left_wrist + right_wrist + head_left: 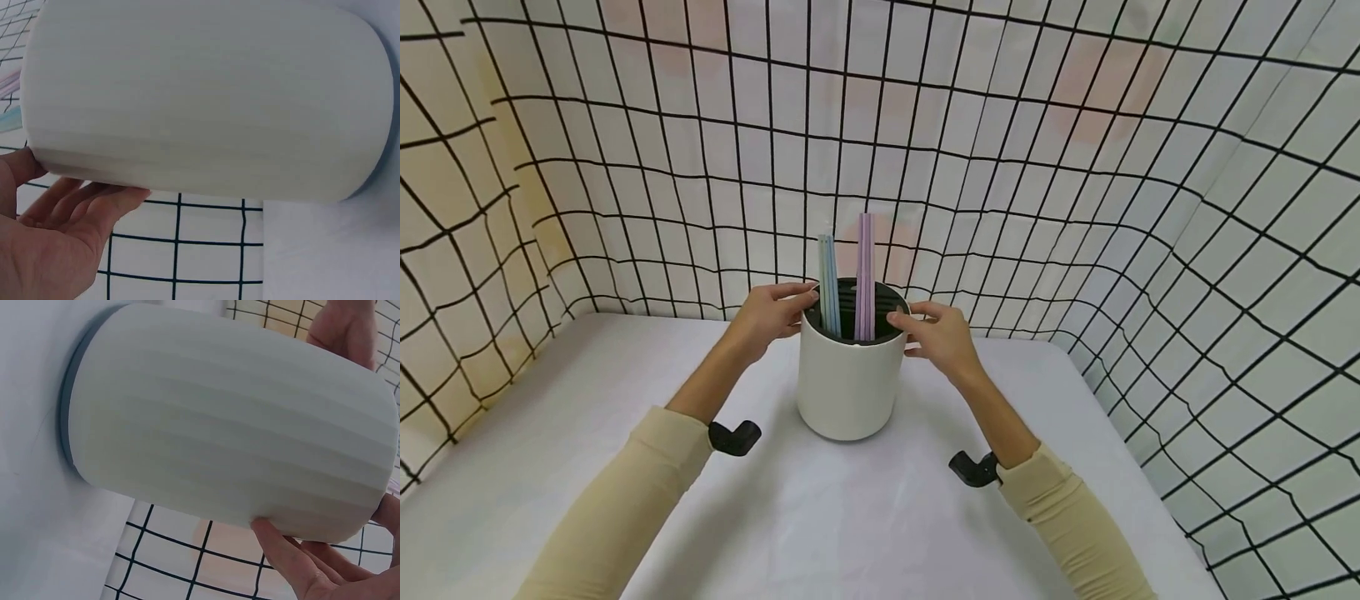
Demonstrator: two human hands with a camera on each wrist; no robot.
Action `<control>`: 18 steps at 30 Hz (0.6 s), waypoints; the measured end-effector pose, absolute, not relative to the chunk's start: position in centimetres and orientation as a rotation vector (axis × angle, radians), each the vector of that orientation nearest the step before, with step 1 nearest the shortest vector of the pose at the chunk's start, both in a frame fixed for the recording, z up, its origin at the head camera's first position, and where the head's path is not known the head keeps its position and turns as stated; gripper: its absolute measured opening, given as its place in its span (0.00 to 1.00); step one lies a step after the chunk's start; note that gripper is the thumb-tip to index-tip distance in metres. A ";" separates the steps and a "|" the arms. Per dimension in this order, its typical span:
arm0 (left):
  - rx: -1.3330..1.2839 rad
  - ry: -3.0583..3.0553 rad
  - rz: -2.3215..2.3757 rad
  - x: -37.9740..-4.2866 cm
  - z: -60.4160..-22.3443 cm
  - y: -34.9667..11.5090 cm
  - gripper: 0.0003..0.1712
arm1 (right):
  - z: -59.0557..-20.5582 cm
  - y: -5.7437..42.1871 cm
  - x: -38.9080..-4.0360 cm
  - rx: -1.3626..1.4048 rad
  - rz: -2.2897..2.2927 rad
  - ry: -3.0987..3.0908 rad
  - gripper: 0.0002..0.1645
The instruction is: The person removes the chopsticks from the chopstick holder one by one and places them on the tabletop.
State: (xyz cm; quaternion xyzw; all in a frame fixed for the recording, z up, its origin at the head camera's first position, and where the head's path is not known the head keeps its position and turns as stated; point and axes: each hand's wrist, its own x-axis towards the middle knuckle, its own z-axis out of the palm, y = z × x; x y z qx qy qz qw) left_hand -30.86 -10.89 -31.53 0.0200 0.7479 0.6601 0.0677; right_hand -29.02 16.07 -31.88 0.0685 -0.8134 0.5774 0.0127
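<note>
A white round holder (850,383) with a black slotted insert (847,296) stands upright on the white table. A bundle of pale green and blue sticks (829,283) rises from its left part, and a taller bundle of lilac sticks (865,275) stands nearer the middle. My left hand (771,312) grips the rim on the left, thumb at the top edge and fingers against the outer wall. On the opposite side my right hand (940,337) holds the rim, its thumb over the edge. Both wrist views show fingers touching the holder's smooth side wall.
Black wire grid (775,192) panels in front of white cloth enclose the table (842,533) at the back and on both sides. A black wrist device (735,438) sits on the left forearm and another wrist device (973,469) on the right.
</note>
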 end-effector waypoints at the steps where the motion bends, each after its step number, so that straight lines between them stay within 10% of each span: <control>1: 0.063 2.253 1.990 -30.9 -31.6 -10.9 0.27 | -31.9 16.1 -29.0 0.219 1.806 -2.529 0.27; 18: 0.077 2.255 2.021 -31.0 -31.9 -10.9 0.28 | -31.7 16.9 -29.0 0.231 1.791 -2.638 0.38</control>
